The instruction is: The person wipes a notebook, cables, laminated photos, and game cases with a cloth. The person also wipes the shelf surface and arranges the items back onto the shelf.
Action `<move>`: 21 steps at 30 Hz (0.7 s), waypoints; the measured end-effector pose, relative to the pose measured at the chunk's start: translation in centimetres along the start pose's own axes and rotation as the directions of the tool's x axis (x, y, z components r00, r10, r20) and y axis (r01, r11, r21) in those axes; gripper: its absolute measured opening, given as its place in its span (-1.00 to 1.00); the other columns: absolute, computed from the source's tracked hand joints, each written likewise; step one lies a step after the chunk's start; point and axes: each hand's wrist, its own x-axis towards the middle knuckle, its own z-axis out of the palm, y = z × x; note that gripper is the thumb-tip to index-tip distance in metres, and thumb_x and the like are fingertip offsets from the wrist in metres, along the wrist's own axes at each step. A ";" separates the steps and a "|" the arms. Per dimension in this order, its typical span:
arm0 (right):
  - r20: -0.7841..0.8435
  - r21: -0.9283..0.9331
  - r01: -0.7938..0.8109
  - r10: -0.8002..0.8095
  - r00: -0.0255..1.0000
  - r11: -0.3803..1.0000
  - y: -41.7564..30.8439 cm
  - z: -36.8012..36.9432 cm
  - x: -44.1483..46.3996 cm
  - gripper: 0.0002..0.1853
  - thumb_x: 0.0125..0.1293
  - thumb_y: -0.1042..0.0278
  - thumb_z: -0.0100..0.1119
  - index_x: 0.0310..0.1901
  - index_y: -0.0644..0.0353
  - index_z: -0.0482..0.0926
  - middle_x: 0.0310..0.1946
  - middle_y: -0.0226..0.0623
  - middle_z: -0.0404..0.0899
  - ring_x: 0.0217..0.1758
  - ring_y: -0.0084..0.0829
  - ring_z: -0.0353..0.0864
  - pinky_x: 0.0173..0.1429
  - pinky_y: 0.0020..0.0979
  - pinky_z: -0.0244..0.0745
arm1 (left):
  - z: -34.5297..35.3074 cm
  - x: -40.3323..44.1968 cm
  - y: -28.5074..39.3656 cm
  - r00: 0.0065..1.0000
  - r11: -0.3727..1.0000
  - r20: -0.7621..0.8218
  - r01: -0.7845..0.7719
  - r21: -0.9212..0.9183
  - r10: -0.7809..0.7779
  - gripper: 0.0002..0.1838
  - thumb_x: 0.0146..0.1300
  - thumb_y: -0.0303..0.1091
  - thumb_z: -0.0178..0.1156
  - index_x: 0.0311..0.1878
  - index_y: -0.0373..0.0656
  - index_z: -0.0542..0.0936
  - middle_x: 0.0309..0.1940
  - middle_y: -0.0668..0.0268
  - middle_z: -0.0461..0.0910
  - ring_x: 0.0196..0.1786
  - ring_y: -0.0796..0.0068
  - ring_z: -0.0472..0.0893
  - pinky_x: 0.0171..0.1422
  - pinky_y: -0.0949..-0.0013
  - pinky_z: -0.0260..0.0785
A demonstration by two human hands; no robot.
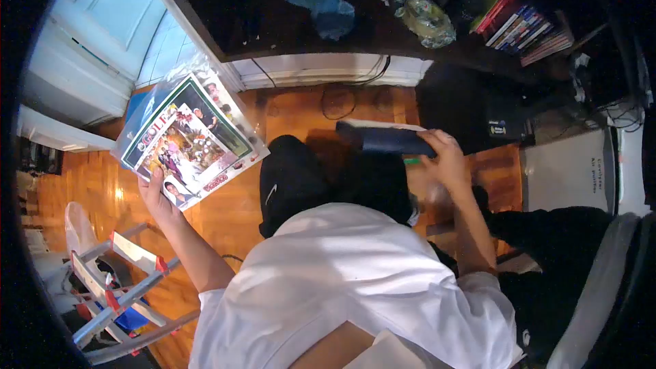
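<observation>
On the left, my left hand [158, 195] grips a golf picture sheet [188, 147] by its lower edge, thumb on the front. The sheet has a green border, the word GOLF and photos, and sits in a clear plastic sleeve [179, 72] with more printed paper behind it. My right hand [444, 157] is closed on the right end of a dark blue book-like item [389, 141], held above my lap. A pale strip runs along its far edge; its exact kind is unclear.
A dark shelf above holds a blue crumpled bag [323, 7], a clear plastic bundle [425, 19] and several books [516, 27]. An aluminium stepladder [123, 287] stands at lower left. At right are a grey-white air purifier box [570, 171] and black cloth [553, 260]. The floor [294, 106] is wooden.
</observation>
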 end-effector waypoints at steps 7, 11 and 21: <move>0.092 -0.120 -0.548 0.559 0.824 0.828 3.1 8.9 1.9 -0.52 -0.09 0.14 0.31 -0.11 0.19 0.52 -0.20 -0.03 0.52 -0.14 -0.05 0.52 -0.06 -0.19 0.42 | -2.0 0.1 0.1 0.995 0.994 -0.013 0.097 0.042 -0.096 -0.55 0.09 -0.54 0.10 0.09 -0.32 0.33 0.00 0.13 0.45 -0.01 0.38 0.49 0.11 0.37 0.29; 0.084 -0.091 -0.713 0.719 0.690 0.695 5.6 12.5 0.9 -0.59 -0.04 0.11 0.29 -0.26 0.26 0.53 -0.28 0.00 0.55 -0.16 -0.02 0.53 -0.07 -0.19 0.43 | -2.1 0.5 0.5 0.997 0.991 0.025 0.066 0.114 -0.069 -0.53 0.06 -0.52 0.16 0.08 -0.32 0.34 -0.08 0.18 0.50 -0.09 0.44 0.52 0.04 0.39 0.32; 0.555 0.033 -0.487 0.389 0.735 0.873 4.4 15.1 1.8 -0.37 0.18 -0.22 -0.06 -0.03 0.28 0.47 -0.14 0.14 0.49 -0.01 -0.01 0.47 0.01 -0.23 0.38 | 0.6 0.1 1.5 0.994 0.996 0.070 0.088 0.005 -0.089 -0.53 0.02 -0.55 0.16 0.07 -0.33 0.35 -0.09 0.20 0.50 -0.09 0.46 0.52 0.01 0.43 0.33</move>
